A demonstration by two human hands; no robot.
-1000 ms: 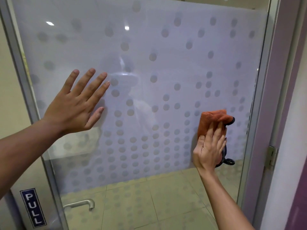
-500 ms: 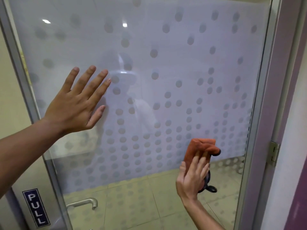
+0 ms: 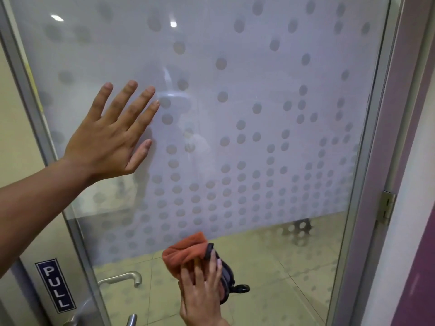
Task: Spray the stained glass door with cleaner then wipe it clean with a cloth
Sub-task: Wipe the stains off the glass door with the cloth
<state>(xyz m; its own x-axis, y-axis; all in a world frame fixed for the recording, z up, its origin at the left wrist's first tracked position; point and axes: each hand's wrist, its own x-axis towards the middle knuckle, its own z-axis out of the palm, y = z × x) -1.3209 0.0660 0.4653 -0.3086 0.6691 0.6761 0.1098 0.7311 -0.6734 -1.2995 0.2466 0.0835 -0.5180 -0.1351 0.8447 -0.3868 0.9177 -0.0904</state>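
A: Status?
B: Wipe step. Glass door (image 3: 270,78) fills the frame; orange cloth (image 3: 186,251) pressed flat on it at bottom centre under right hand (image 3: 200,292), fingers together. Left hand (image 3: 110,137) spread flat on glass, centre left.
A: Next?
B: Probably a sweep across the lower clear strip, even pressure.

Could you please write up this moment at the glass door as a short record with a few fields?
Door: glass door, frosted with a dot pattern, clear strip at the bottom
Left hand: left hand flat and open on the glass, fingers spread
Right hand: right hand pressing the orange cloth against the lower glass
Cloth position: at the lower edge of the frosted area
Sign: PULL sign at lower left
Handle: metal handle beside the sign
Hinge: hinge on the right frame
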